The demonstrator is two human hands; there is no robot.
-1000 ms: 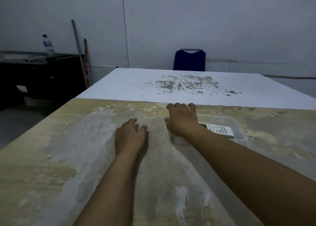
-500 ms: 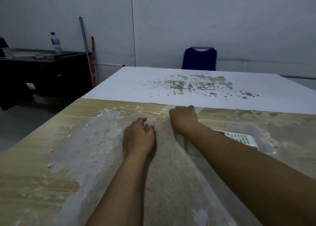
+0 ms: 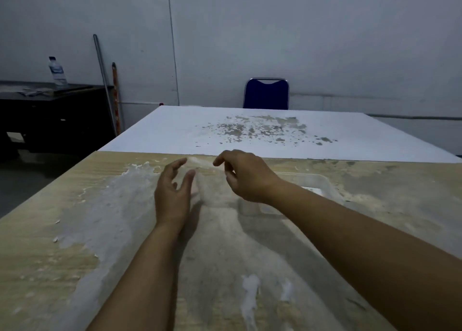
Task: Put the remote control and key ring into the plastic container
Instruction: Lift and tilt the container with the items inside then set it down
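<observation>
1. Progress check: the remote control [image 3: 312, 190] looks like it's already in the plastic container [image 3: 325, 183]. Only a pale sliver of it shows past the right forearm, so I'm judging from that.
2. Key ring: can't spot it anywhere, not in the tub, not on the worn wooden table [image 3: 50, 243]. Could be hidden behind the arm. That part seems left to do, or at least unconfirmed.
3. Left hand [image 3: 172, 193] hovers over the table, fingers spread, holding nothing.
4. Right hand [image 3: 246, 178] hangs just left of the container, fingers loosely curled, nothing visibly in them.
5. The container itself is clear, shallow, rectangular, sitting flat on the table to the right.
</observation>
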